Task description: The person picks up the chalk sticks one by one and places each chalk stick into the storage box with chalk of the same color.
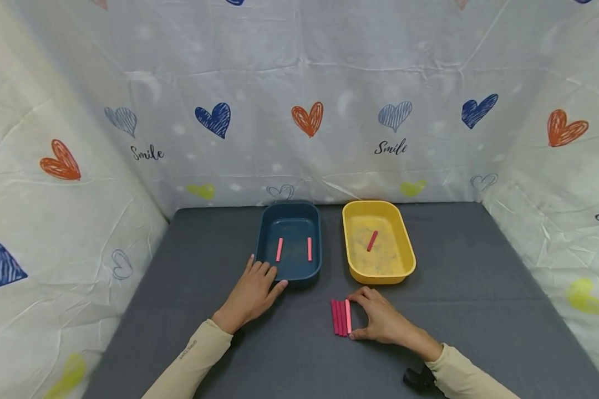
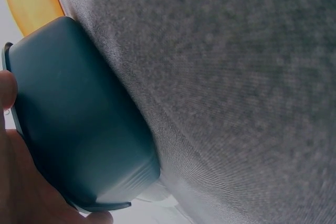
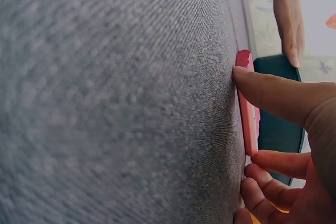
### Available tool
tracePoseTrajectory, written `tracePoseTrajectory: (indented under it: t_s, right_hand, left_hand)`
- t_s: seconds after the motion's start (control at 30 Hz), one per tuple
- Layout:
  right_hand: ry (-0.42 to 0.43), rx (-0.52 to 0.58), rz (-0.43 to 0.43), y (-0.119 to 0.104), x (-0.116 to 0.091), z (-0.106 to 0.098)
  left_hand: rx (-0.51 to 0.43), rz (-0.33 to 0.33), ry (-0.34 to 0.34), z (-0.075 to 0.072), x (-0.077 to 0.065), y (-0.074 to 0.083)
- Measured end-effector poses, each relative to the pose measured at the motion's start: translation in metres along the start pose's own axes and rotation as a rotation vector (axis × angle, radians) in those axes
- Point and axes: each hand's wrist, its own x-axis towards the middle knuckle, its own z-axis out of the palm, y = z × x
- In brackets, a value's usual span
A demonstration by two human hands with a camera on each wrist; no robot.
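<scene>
My right hand (image 1: 385,318) pinches a light pink chalk stick (image 1: 348,317) lengthwise, thumb at its near end and a fingertip at its far end. The stick lies at the right side of a row of dark pink chalk sticks (image 1: 337,318) on the table. My left hand (image 1: 249,293) rests at the near left corner of a dark blue tub (image 1: 295,277), its fingers spread and the thumb at the near rim. The left wrist view shows fingers along the outside of this tub (image 2: 79,108). Two light pink chalk sticks (image 1: 279,250) lie apart inside it.
A yellow tub (image 1: 382,279) stands right of the blue one, with one dark red chalk stick (image 1: 372,241) and greyish smears on its floor. A grey cloth (image 1: 279,360) covers the table. White curtain (image 1: 259,155) printed with hearts hangs behind and at both sides.
</scene>
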Motion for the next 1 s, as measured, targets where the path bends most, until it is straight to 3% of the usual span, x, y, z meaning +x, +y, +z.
tracePoseTrajectory:
  t_s: [0.4, 1.0]
  right_hand:
    - [0.004, 0.052, 0.041, -0.002, -0.004, -0.004]
    - [0.048, 0.109, 0.027, -0.029, -0.008, -0.035]
  left_hand:
    - [-0.014, -0.006, -0.018, 0.000, 0.000, 0.001]
    - [0.007, 0.001, -0.006, -0.002, 0.000, 0.001]
